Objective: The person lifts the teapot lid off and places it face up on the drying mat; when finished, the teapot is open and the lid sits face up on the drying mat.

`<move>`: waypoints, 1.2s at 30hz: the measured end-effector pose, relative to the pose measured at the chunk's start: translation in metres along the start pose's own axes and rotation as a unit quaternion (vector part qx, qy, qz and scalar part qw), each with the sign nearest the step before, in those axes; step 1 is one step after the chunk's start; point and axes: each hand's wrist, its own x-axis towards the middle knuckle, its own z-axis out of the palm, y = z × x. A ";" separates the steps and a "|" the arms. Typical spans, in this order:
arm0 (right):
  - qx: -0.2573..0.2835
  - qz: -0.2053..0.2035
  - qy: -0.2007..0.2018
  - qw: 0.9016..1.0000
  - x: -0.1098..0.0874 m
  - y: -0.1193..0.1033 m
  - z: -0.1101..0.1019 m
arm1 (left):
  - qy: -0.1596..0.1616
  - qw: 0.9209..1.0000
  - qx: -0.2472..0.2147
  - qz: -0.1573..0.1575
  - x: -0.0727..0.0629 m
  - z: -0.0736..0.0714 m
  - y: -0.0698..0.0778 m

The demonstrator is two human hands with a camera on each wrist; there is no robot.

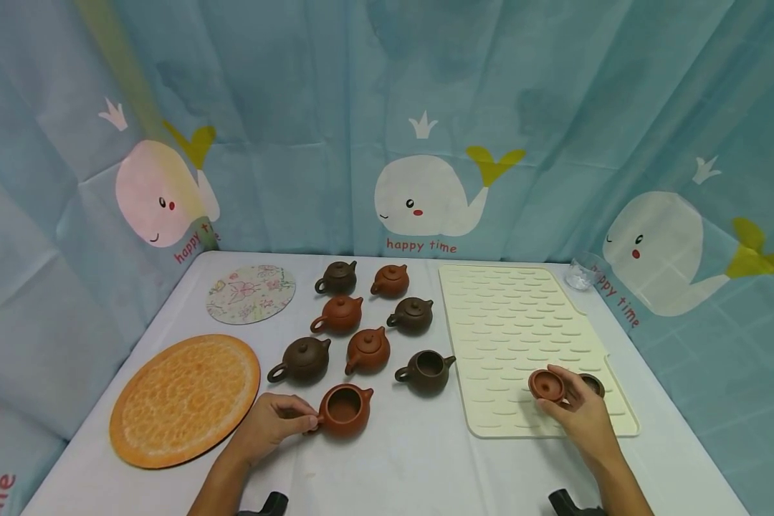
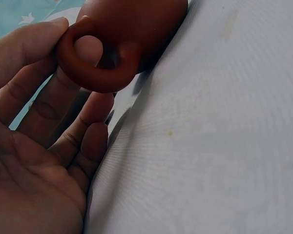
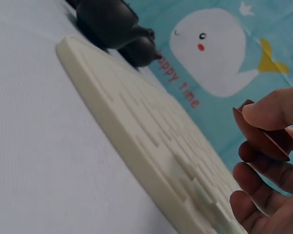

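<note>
Along the left edge of the worktop (image 1: 413,466) lies a round orange mat (image 1: 183,401). To its right, my left hand (image 1: 274,426) pinches the handle (image 2: 97,80) of the lidless red-brown teapot (image 1: 345,426), farthest of the pots from the back edge. Next comes a lidless dark teapot (image 1: 428,380). Toward the right edge, my right hand (image 1: 580,412) grips a red-brown lid (image 1: 547,385) above the cream ridged mat (image 1: 522,330); a dark lid (image 1: 594,385) shows partly behind my fingers (image 1: 562,374).
</note>
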 end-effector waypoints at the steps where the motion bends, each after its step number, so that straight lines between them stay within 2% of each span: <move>1: -0.012 0.002 -0.002 1.000 0.000 0.002 -0.001 | -0.001 1.000 -0.001 0.000 0.000 0.000 0.000; 9: -0.084 0.038 -0.019 0.996 -0.001 0.014 -0.005 | -0.005 1.000 -0.001 0.015 0.000 0.000 0.000; 12: -0.106 0.035 -0.027 0.993 0.000 0.017 -0.005 | -0.004 1.000 -0.002 0.018 0.000 0.000 -0.001; 25: -0.162 0.027 -0.052 0.985 0.004 0.020 -0.002 | 0.008 1.000 0.009 -0.018 0.000 0.000 0.004; 30: -0.181 0.010 -0.051 0.982 0.004 0.018 -0.002 | 0.045 0.998 0.032 -0.033 0.000 0.003 0.012; 36: -0.205 0.003 -0.035 0.978 0.001 0.001 -0.008 | 0.115 0.991 0.058 -0.023 -0.001 0.007 0.025</move>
